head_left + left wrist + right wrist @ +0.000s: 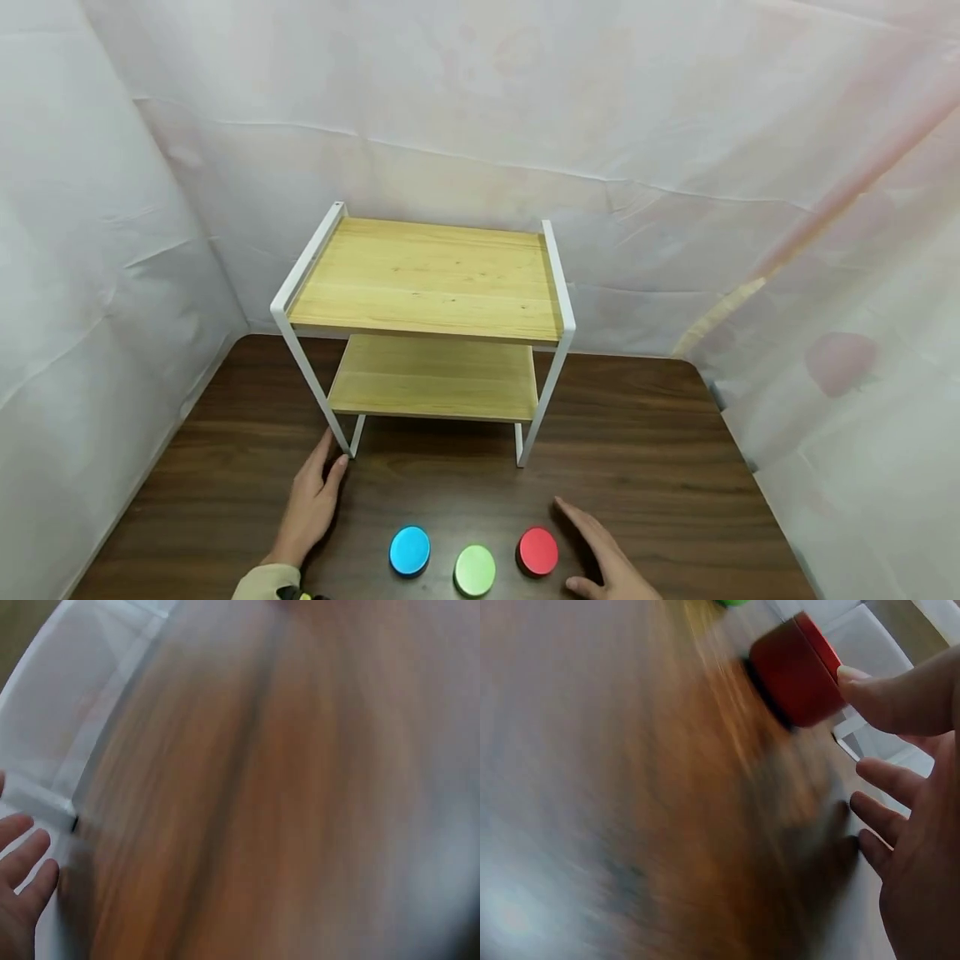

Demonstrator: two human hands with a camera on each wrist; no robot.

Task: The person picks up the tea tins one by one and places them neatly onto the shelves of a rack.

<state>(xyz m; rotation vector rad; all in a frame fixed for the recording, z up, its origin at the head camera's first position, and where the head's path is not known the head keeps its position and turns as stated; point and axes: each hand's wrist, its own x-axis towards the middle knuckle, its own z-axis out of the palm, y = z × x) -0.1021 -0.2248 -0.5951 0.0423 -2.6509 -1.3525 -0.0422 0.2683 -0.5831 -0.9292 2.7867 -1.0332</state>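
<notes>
On the dark wooden table lie three round lidded tins in a loose row: a blue tin [409,550], a green tin [475,571] and a red tin [537,551]. My right hand [606,557] is just right of the red tin, fingers extended and thumb apart, holding nothing. In the right wrist view the thumb overlaps the edge of the red tin [799,671]. My left hand [309,500] lies by the front left foot of a two-tier shelf [427,275], thumb and fingers spread, fingertips right at the white frame. The left wrist view shows its fingers straight.
The shelf has light wood boards and white side frames, and stands toward the back of the table [637,433]. White patterned cloth [480,108] hangs behind the table and along both sides.
</notes>
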